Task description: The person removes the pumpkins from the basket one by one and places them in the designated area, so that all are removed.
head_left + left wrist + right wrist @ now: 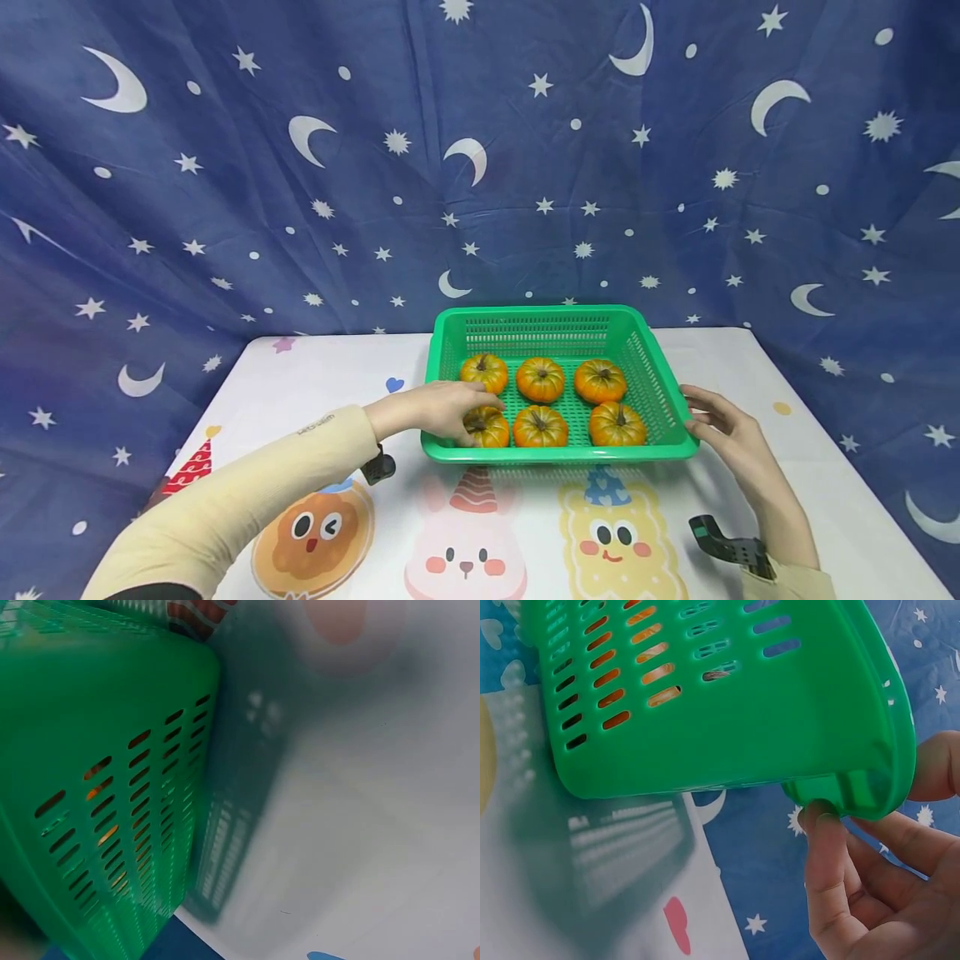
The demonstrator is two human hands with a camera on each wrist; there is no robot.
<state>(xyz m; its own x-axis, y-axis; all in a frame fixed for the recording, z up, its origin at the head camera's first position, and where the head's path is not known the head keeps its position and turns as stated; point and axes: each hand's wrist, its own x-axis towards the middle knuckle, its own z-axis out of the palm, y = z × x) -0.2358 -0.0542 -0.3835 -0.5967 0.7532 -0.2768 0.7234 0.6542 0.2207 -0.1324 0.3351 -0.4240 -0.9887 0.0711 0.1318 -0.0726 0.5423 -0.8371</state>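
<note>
A green plastic basket (558, 454) with slotted walls stands on the table, holding several small orange pumpkins in two rows. My left hand (442, 408) reaches over the basket's left side. Its thumb and fingers curl around the front-left pumpkin (491, 429). In the left wrist view only the basket's outer wall (97, 697) shows clearly; the hand's grasp is hidden there. At the right end, my right hand (723, 425) grips the rim. The right wrist view has the fingers (826, 859) curled under the basket's lip (881, 780).
The white tablecloth (337, 375) carries cartoon prints, among them a pink rabbit (465, 542) and a yellow figure (618, 542). Behind the table hangs a blue curtain (525, 108) with moons and stars. Other pumpkins, such as the back-right one (600, 382), sit inside the basket.
</note>
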